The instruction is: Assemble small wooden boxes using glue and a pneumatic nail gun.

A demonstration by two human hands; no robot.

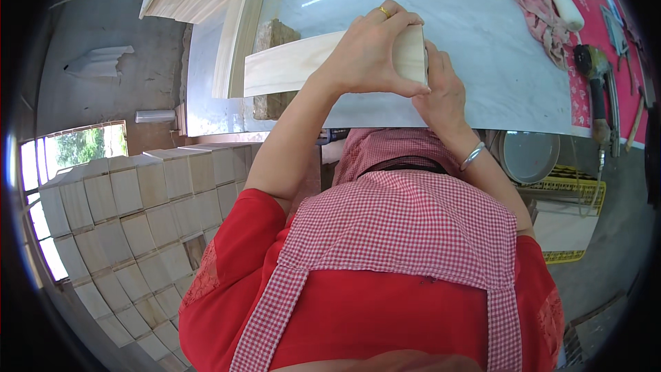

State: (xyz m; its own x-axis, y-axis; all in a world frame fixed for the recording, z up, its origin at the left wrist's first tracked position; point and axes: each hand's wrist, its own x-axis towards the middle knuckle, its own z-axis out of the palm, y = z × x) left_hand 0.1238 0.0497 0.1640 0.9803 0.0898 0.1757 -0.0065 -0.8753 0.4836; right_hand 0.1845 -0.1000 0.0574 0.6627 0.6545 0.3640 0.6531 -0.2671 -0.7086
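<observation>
Wooden board [292, 63], seemingly unfinished: your left hand [372, 52] clasps its width; your right hand [444, 93] has an unclear hold. Stacked boards [233, 45] near the left edge of the tabletop [502, 89] likely remain.

The surface [496, 89] is smooth and glossy. Near its front edge, the board [296, 62] is smooth, matt wood and the block [272, 107] looks rough. Toward its right edge, the rag [542, 24] is matt cloth, the bottle [566, 8] smooth plastic.
</observation>
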